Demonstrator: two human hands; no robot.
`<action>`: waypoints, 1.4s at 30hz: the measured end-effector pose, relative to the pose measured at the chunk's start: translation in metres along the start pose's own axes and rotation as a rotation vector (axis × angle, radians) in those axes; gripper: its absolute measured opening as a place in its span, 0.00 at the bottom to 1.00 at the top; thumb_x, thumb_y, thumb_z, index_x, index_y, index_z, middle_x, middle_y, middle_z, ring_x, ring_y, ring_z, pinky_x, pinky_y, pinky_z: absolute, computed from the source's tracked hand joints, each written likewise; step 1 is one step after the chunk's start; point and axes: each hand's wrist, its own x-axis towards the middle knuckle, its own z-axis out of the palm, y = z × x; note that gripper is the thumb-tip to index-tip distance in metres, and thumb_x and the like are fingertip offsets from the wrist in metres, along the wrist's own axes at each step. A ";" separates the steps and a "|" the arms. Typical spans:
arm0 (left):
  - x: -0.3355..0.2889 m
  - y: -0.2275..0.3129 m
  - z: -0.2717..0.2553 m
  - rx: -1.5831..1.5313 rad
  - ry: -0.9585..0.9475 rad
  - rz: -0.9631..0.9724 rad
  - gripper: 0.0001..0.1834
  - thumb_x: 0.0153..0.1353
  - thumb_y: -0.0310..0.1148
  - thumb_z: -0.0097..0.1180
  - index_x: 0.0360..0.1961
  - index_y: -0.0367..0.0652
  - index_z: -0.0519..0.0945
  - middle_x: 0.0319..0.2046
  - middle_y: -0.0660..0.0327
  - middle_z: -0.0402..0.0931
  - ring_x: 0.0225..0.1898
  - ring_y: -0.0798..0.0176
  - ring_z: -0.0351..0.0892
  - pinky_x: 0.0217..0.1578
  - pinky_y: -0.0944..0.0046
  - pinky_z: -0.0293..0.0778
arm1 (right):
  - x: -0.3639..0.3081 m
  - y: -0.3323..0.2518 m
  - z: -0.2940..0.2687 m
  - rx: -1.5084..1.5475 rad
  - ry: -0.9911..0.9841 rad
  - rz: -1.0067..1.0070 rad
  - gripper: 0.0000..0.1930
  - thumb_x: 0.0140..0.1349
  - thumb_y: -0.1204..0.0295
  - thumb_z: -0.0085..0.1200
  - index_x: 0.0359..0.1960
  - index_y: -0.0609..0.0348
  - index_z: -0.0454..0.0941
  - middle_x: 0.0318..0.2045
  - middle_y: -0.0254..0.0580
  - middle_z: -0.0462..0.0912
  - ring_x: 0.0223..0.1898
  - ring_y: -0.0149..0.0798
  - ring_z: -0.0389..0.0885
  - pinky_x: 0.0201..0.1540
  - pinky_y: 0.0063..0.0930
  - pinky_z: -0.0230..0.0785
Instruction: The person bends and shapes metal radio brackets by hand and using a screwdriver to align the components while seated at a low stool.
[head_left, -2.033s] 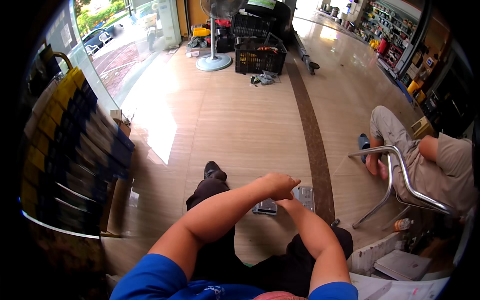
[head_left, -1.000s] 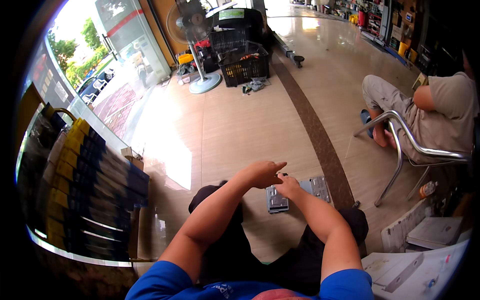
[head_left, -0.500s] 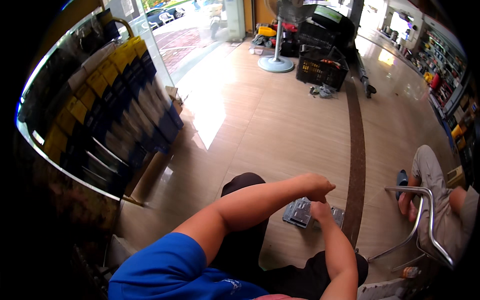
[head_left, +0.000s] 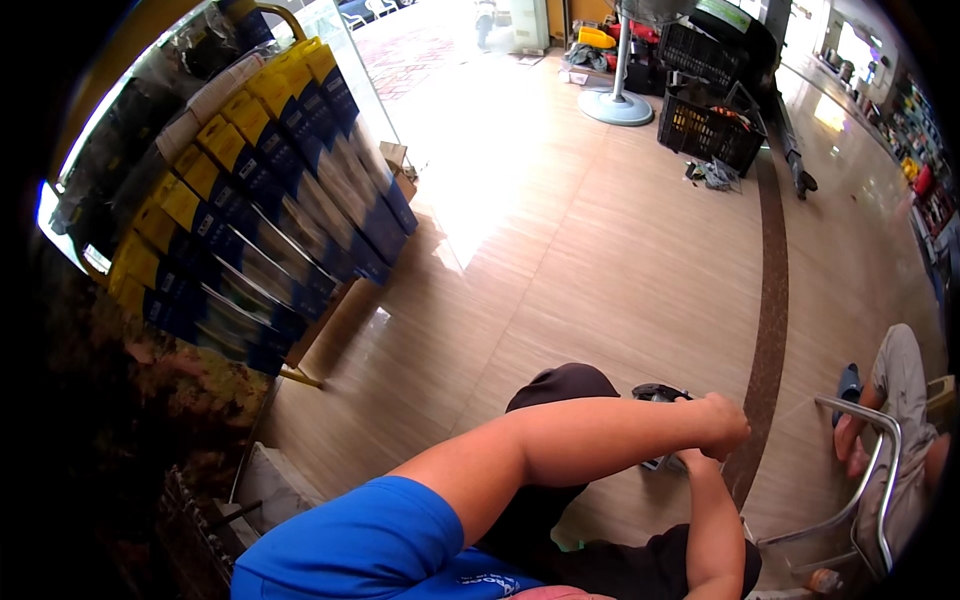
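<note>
My left hand [head_left: 725, 426] is closed, with its forearm stretched across the view, and whatever its fingers hold is hidden. Just below it and partly covered by it, my right hand [head_left: 698, 460] has curled fingers; what they grip cannot be made out. Under the hands, close to the floor, lies a grey metal piece [head_left: 655, 464], mostly covered by my left forearm. A dark, rounded object [head_left: 660, 392] shows just beyond that forearm, too little of it visible to name.
A rack of yellow-and-blue packages [head_left: 270, 190] stands left. Farther off are a fan base [head_left: 615, 107] and a black crate [head_left: 710, 130]. On the right a seated person's leg [head_left: 895, 375] is beside a metal-framed chair [head_left: 880, 420]. A dark strip [head_left: 770, 290] crosses the tiled floor.
The view has swung left, so the surroundings sit farther right. A dark, rounded object now shows beyond my left forearm, which covers more of the grey metal pieces. Both hands remain close together.
</note>
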 end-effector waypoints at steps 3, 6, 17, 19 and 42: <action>-0.003 0.005 -0.005 0.022 -0.015 -0.008 0.21 0.53 0.42 0.66 0.46 0.43 0.86 0.46 0.58 0.84 0.50 0.54 0.83 0.45 0.51 0.80 | 0.000 0.001 0.000 -0.008 -0.004 -0.006 0.22 0.67 0.60 0.44 0.62 0.48 0.69 0.61 0.50 0.74 0.63 0.51 0.70 0.64 0.44 0.62; -0.002 0.009 -0.005 0.031 -0.006 -0.016 0.20 0.54 0.42 0.65 0.47 0.43 0.85 0.46 0.57 0.84 0.51 0.54 0.82 0.45 0.52 0.80 | 0.002 0.000 -0.002 -0.016 -0.010 -0.012 0.23 0.67 0.59 0.44 0.63 0.47 0.68 0.61 0.49 0.73 0.64 0.50 0.69 0.65 0.43 0.62; 0.012 0.035 0.006 0.009 -0.020 0.095 0.20 0.50 0.39 0.66 0.44 0.43 0.86 0.45 0.54 0.84 0.50 0.52 0.83 0.44 0.52 0.79 | -0.002 0.002 0.006 -0.020 -0.019 -0.043 0.25 0.67 0.56 0.45 0.65 0.45 0.67 0.62 0.47 0.73 0.64 0.48 0.69 0.65 0.42 0.62; 0.014 0.039 0.004 0.015 -0.027 0.119 0.19 0.51 0.38 0.65 0.44 0.42 0.86 0.45 0.54 0.84 0.50 0.52 0.83 0.44 0.52 0.79 | -0.005 0.012 0.013 -0.013 -0.011 -0.037 0.25 0.67 0.56 0.45 0.64 0.46 0.68 0.62 0.47 0.73 0.64 0.47 0.70 0.65 0.42 0.62; -0.004 0.009 -0.015 0.010 -0.032 0.076 0.32 0.58 0.40 0.59 0.63 0.40 0.69 0.46 0.46 0.80 0.49 0.43 0.79 0.47 0.49 0.75 | -0.010 0.013 0.012 0.194 0.116 0.008 0.24 0.66 0.55 0.45 0.63 0.47 0.70 0.61 0.47 0.74 0.63 0.46 0.70 0.65 0.41 0.62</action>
